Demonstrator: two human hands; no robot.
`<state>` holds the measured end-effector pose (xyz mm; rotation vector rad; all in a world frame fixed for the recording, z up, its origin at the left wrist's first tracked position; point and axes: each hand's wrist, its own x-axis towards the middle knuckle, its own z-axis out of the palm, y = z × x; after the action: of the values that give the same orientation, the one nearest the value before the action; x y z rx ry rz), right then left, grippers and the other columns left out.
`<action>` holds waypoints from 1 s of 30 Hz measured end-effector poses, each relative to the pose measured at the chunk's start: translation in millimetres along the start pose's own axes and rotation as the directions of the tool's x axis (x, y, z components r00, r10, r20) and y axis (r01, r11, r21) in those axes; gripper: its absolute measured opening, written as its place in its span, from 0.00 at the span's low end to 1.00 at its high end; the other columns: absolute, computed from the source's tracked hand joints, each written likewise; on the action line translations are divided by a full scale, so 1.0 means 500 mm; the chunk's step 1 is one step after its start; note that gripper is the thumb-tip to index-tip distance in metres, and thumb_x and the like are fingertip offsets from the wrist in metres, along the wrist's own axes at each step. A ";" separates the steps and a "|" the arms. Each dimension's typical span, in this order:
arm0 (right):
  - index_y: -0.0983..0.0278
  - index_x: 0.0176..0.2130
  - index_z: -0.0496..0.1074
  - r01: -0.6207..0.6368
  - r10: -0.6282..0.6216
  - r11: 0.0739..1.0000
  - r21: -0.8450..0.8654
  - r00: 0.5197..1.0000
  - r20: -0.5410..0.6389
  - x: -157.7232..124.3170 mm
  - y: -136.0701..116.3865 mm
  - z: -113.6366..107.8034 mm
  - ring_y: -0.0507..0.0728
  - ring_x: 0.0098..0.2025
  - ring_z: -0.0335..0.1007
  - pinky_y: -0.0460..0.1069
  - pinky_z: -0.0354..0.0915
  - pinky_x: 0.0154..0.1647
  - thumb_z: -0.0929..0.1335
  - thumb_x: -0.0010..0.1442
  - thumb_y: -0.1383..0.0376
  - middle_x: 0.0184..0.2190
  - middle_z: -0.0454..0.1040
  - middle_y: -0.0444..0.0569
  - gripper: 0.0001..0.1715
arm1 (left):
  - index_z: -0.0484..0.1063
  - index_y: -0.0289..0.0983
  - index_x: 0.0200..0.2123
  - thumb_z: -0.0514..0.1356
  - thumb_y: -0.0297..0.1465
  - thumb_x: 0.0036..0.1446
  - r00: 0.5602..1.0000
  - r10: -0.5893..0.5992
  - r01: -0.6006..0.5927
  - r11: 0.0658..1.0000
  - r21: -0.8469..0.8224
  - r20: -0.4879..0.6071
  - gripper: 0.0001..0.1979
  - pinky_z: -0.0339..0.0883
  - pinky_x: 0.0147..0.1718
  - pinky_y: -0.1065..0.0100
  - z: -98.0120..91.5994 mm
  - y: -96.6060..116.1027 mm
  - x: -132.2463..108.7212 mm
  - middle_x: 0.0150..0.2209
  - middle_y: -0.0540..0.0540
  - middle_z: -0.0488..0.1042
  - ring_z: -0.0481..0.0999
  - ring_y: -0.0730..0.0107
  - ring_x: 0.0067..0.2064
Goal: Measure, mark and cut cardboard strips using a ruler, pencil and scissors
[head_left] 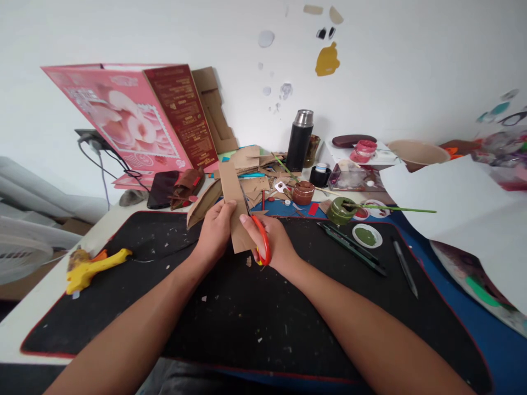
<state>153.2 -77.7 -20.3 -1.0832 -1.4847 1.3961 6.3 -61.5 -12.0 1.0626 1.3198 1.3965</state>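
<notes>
My left hand (216,226) pinches a strip of brown cardboard (233,184) by its left edge, thumb on top. The strip is tilted and held above the black mat (222,318). My right hand (276,241) is closed on a pair of scissors (265,237) with red-orange handles and a bit of yellow at the bottom. The scissor blades lie along the strip's right edge and point away from me. A narrow sliver of cardboard sticks out to the right beside the blades. Some of the right fingers are hidden behind the handle.
A yellow glue gun (96,269) lies at left on the mat. On the right are a dark green cutter (352,249), a pen (404,267) and a green paint jar (341,211) with a brush (395,208). Behind stand a black thermos (300,141), cardboard scraps and a pink box (123,120).
</notes>
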 end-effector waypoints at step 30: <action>0.61 0.45 0.72 -0.060 0.017 0.946 0.319 0.991 0.135 0.009 -0.028 -0.030 0.58 0.23 0.82 0.47 0.73 0.24 0.71 0.51 0.22 0.26 0.78 0.43 0.49 | 0.74 0.39 0.33 0.66 0.48 0.52 0.999 -0.006 0.002 0.995 -0.104 -0.036 0.18 0.73 0.25 0.64 -0.009 0.049 -0.008 0.25 0.48 0.78 0.81 0.58 0.27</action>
<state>165.3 -69.0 -5.5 -0.8310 -1.2707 1.6961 1.4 -66.5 12.3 0.9694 1.2600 1.4714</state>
